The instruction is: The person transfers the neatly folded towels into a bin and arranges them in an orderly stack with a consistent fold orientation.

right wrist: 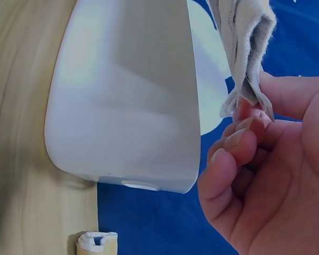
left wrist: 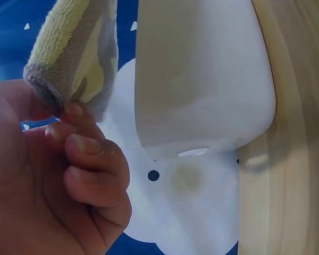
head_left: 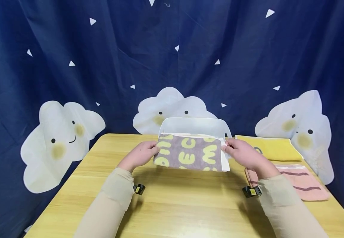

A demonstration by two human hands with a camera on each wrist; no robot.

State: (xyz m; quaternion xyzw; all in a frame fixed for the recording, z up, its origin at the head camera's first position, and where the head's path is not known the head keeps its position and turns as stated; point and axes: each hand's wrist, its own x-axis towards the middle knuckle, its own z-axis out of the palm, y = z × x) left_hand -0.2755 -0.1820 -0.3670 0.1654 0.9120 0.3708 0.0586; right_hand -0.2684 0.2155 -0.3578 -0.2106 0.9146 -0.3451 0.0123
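Note:
A folded grey-purple towel (head_left: 188,152) with yellow letters is stretched between the two hands in the head view, raised above the table. My left hand (head_left: 140,154) pinches its left end between thumb and fingers. At the opposite end, my right hand (head_left: 244,154) pinches the pale edge. Just behind the towel stands a white plastic bin (head_left: 194,124), partly hidden by it. Both wrist views show the bin's smooth side (left wrist: 202,79) resting on the table, with the towel's gripped corner (right wrist: 250,53) apart from it and higher up.
To the right on the wooden table (head_left: 172,205) lie a folded yellow towel (head_left: 273,148) and, nearer, a pink towel (head_left: 304,185) with dark stripes, partly behind the right forearm. A dark blue curtain (head_left: 115,66) with white clouds hangs behind the table.

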